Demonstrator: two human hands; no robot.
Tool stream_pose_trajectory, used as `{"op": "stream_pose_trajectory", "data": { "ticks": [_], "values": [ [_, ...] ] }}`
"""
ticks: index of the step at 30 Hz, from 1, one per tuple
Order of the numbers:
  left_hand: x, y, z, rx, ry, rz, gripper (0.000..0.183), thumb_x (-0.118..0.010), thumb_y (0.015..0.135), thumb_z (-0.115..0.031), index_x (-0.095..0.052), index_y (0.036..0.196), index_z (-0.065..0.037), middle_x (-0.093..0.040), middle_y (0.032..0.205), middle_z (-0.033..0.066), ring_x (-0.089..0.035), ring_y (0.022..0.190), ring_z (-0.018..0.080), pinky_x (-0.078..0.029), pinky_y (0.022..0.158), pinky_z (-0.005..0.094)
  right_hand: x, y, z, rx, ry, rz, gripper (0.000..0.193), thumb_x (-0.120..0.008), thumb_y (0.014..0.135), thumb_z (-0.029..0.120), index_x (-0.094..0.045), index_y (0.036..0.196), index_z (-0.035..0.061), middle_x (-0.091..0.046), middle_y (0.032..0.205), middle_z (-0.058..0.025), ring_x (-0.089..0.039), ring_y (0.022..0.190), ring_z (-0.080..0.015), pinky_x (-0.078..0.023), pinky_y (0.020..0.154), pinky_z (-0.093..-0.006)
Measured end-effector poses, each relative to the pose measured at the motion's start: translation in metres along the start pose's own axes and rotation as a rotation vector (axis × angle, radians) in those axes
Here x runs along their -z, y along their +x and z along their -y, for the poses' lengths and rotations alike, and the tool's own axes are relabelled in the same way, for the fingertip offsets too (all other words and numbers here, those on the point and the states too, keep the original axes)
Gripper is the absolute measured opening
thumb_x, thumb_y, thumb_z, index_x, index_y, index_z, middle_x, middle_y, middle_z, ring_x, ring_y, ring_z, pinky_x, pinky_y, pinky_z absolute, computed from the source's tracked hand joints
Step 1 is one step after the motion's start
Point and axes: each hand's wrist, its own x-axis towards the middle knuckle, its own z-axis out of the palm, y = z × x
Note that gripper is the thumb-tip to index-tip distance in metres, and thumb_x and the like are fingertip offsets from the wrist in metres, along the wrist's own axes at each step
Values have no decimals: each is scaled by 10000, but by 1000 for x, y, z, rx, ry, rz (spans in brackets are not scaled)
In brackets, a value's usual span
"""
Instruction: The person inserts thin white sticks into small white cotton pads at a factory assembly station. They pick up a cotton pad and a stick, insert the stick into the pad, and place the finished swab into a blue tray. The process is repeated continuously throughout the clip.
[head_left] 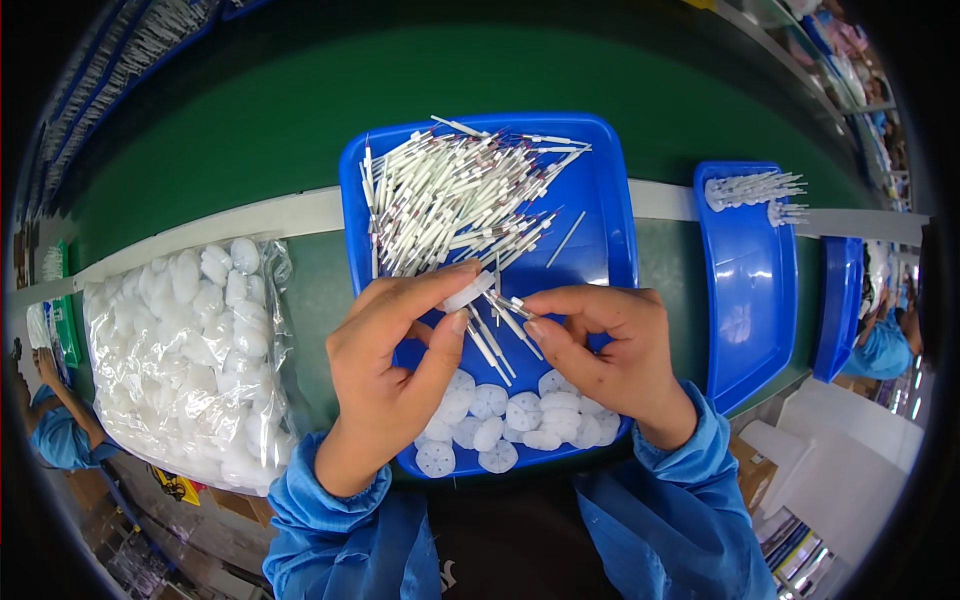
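Observation:
Between the thumb and fingers of my left hand (385,365) is a small white plastic disc (468,292), tilted on edge. Several thin white-and-silver rods (490,350) stick out of it, pointing down. My right hand (615,350) pinches one slim rod (515,303) close beside the disc; whether its tip sits in the disc cannot be made out. Both hands are above a blue tray (630,240). A heap of similar rods (450,195) fills its far part, and loose round white discs (525,412) with small holes lie along its near side.
A clear plastic bag of white discs (190,350) lies to the left. On the right, a second blue tray (750,300) holds disc-and-rod clusters (750,190), with another blue tray (838,310) beyond. The bench has a green surface (480,70). Blue-sleeved people (65,425) work at both sides.

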Motion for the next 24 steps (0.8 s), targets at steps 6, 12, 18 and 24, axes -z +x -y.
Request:
{"op": "stream_pose_trajectory", "data": {
  "ticks": [6, 12, 18, 24],
  "values": [
    [-4, 4, 3, -172, 207, -34, 394, -762, 883, 107, -785, 1258, -11, -811, 1226, 135, -739, 944, 213, -614, 663, 271, -3, 0, 4, 39, -80, 1, 159, -857, 903, 57, -818, 1056, 37, -659, 583, -43, -638, 498, -128, -480, 512, -278],
    [-6, 3, 2, -152, 220, -36, 391, -785, 855, 88, -800, 1230, -21, -822, 1162, 119, -736, 918, 234, -623, 682, 302, -3, 5, -2, 93, -167, 5, 159, -873, 895, 100, -817, 1039, 66, -717, 669, -67, -695, 546, -187, -511, 524, -303],
    [-8, 2, -2, -215, 374, -10, 365, -791, 853, 55, -811, 1210, -17, -818, 1021, 111, -737, 820, 257, -601, 678, 346, -15, 4, -10, 179, -296, -105, 163, -886, 877, 137, -807, 1003, 71, -770, 759, -90, -755, 630, -249, -570, 566, -346],
    [-11, -1, -9, -213, 444, -22, 354, -808, 825, 48, -819, 1176, 6, -803, 886, 109, -733, 727, 254, -589, 659, 350, -12, 7, -5, 367, -463, -127, 183, -903, 847, 75, -825, 1009, 42, -805, 838, -107, -756, 638, -252, -571, 586, -317]
  ]
}}
